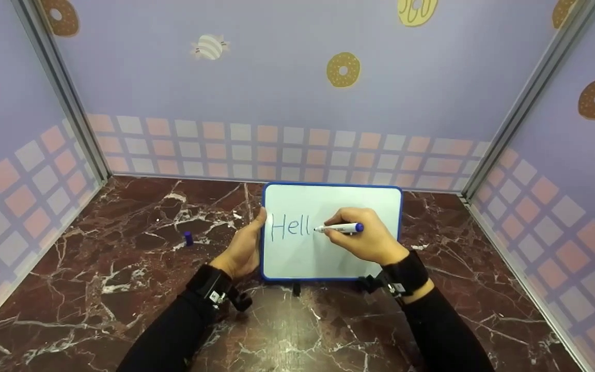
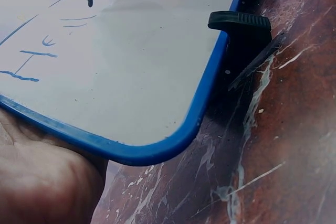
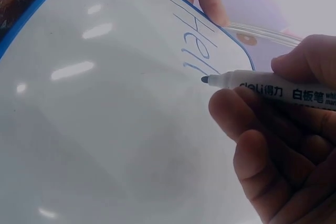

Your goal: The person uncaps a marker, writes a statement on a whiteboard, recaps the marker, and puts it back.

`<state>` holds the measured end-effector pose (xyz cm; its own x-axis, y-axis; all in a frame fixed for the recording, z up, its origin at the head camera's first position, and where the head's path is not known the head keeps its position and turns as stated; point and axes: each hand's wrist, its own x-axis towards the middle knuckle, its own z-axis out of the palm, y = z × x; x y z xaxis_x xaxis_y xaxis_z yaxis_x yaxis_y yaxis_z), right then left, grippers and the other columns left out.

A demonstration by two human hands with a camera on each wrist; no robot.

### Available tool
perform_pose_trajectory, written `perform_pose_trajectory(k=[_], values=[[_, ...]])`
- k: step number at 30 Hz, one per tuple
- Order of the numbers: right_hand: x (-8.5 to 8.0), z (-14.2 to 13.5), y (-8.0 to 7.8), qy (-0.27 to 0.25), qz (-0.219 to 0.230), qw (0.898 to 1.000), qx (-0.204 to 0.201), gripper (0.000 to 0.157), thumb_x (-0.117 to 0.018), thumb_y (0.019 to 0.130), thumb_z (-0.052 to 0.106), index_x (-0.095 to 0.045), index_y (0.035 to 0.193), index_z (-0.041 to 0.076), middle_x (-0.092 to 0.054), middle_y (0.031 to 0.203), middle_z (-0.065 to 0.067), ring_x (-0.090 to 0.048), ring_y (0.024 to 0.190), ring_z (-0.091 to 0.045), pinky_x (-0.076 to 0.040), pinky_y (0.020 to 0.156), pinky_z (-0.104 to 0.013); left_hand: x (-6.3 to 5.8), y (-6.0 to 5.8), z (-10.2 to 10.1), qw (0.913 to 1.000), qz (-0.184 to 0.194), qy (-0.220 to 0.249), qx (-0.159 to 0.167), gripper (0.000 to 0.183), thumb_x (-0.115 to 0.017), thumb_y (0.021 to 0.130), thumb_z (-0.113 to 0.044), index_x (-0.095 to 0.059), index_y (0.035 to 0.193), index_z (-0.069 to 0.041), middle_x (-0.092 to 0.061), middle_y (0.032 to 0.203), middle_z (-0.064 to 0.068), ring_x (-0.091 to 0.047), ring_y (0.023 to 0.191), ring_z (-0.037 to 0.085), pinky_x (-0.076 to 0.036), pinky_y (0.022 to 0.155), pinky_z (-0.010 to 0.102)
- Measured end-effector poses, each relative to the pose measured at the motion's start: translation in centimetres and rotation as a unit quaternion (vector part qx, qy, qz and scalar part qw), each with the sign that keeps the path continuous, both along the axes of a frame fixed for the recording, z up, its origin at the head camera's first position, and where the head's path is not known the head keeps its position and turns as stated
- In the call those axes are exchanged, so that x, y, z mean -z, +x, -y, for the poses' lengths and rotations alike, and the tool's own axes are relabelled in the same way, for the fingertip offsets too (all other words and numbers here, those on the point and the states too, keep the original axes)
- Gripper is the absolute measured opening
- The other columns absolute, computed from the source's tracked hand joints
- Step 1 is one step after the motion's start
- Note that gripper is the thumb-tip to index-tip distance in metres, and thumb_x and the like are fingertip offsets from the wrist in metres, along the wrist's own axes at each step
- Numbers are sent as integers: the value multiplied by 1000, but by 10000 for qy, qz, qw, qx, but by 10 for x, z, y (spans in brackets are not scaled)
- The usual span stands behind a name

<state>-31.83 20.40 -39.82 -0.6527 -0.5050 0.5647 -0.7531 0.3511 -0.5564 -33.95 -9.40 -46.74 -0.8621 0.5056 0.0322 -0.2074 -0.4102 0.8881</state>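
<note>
Black sleeves (image 1: pixel 168 330) reach over our marbled bench (image 1: pixel 277 336). Near its back wall (image 1: pixel 297 93), our left hand (image 1: pixel 241 250) grips the left edge of a blue-framed whiteboard (image 1: pixel 302 262), whose thin blue letters (image 1: pixel 291 226) read "Hell". Our right hand (image 1: pixel 367 240) hides some of it, pinching a white marker (image 1: pixel 341 228), dark tip just beside the last letter. We see a purple cap (image 1: pixel 188 238) left of the left hand.

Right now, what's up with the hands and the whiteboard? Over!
Left hand grips whiteboard by its left edge. Right hand pinches marker, tip beside blue letters. Loose cap on table, clear of whiteboard.
</note>
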Motion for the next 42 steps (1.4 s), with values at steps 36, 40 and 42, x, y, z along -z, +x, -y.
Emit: perform_pose_trajectory(k=[36, 40, 42], values=[[5, 2, -3, -177, -282, 9994, -76, 7, -83, 99, 2, -82, 105, 6, -81, 98, -7, -68, 78, -13, -53, 69, -23, -1, 0, 0, 9999, 111, -112, 64, 69, -34, 115, -69, -57, 158, -20, -71, 144, 14, -71, 123, 35, -57, 103, 55], [5, 2, -3, -239, -336, 9991, -17, 8, -83, 99, 1, -82, 105, 6, -81, 97, -7, -66, 76, -13, -53, 69, -23, -1, 0, 0, 9999, 103, -106, 67, 69, -35, 115, -69, -56, 159, -20, -71, 144, 14, -71, 123, 35, -57, 103, 55], [5, 2, -3, -237, -344, 9991, 28, 8, -83, 99, 1, -82, 106, 6, -81, 97, -6, -66, 76, -13, -53, 69, -23, -1, 0, 0, 9999, 97, -91, 61, 69, -35, 114, -70, -57, 158, -20, -72, 144, 14, -71, 122, 34, -58, 102, 55]])
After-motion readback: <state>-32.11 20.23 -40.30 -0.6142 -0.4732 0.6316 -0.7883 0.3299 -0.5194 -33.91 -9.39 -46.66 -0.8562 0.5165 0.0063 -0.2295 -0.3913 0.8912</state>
